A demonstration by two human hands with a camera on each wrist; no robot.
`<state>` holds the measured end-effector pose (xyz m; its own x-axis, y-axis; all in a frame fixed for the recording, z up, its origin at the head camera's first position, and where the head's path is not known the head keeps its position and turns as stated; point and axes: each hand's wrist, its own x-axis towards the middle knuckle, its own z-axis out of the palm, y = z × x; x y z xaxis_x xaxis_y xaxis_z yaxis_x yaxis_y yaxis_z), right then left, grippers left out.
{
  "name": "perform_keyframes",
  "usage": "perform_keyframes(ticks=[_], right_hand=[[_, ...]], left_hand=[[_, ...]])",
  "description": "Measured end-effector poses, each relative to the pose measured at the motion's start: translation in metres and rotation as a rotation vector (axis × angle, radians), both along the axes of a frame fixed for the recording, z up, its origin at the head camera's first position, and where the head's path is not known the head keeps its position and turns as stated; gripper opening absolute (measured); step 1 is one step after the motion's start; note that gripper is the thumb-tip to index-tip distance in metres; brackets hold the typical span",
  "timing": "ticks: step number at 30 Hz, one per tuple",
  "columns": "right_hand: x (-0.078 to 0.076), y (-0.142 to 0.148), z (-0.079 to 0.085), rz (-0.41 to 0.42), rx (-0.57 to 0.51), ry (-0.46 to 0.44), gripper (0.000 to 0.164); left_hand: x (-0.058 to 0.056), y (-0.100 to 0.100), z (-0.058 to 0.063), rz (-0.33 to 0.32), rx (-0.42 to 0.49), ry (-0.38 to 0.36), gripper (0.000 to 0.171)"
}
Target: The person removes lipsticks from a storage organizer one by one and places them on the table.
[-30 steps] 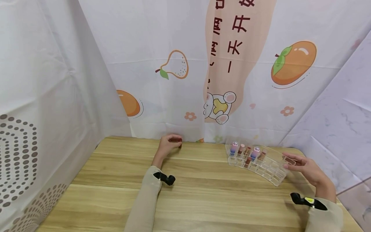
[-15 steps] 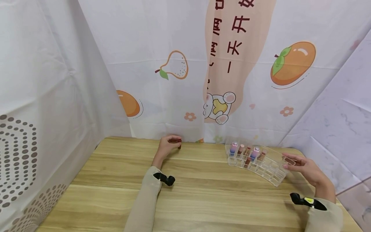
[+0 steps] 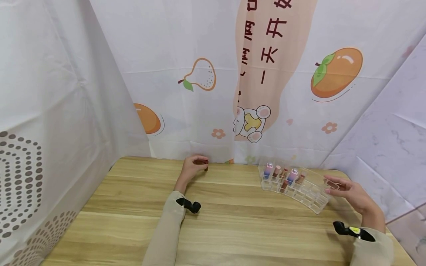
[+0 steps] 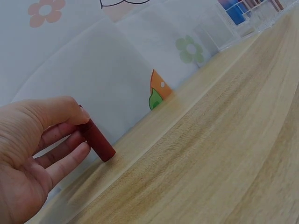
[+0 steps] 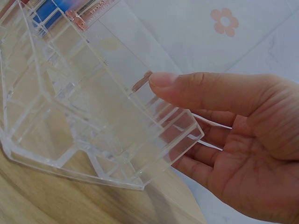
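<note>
At the back edge of the table, my left hand pinches a dark red lipstick tube between thumb and fingers. The tube stands on the wood, its lower end touching the surface in the left wrist view. On the right, a clear acrylic lipstick organizer with stepped compartments rests on the table. My right hand grips its right end, thumb on the near side and fingers behind the clear wall. Several lipsticks stand in the organizer's left compartments, some blue and pink, others brownish red.
The wooden table reaches back to a white printed curtain. More curtain hangs at the left and right. Black wrist cameras sit on both sleeves.
Both hands have stayed almost still, the left on the lipstick tube and the right on the organizer. The view has shifted very slightly.
</note>
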<state>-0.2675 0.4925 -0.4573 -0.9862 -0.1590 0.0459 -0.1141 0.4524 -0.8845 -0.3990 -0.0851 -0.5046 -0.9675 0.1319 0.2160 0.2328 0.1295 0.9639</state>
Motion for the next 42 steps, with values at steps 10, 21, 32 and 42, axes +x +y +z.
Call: perform_keyframes(ticks=[10,21,32,42], right_hand=[[0.0005,-0.0009,-0.0003,-0.002,-0.001,0.005,0.05],[-0.0003,-0.0001,0.0002,0.01,-0.009,0.017,0.05],[-0.0003,-0.0002,-0.0015,0.026,-0.031,0.012,0.05],[0.0008,0.0,-0.0022,0.016,-0.021,0.02,0.05]], left_hand=[[0.001,-0.0014,0.0004,-0.016,0.007,-0.003,0.032],[-0.0004,-0.0007,0.0002,-0.009,-0.01,-0.004,0.031],[0.001,-0.0016,-0.0007,-0.016,-0.004,0.03,0.03],[0.0016,-0.0012,-0.0008,-0.024,0.001,0.009,0.03]])
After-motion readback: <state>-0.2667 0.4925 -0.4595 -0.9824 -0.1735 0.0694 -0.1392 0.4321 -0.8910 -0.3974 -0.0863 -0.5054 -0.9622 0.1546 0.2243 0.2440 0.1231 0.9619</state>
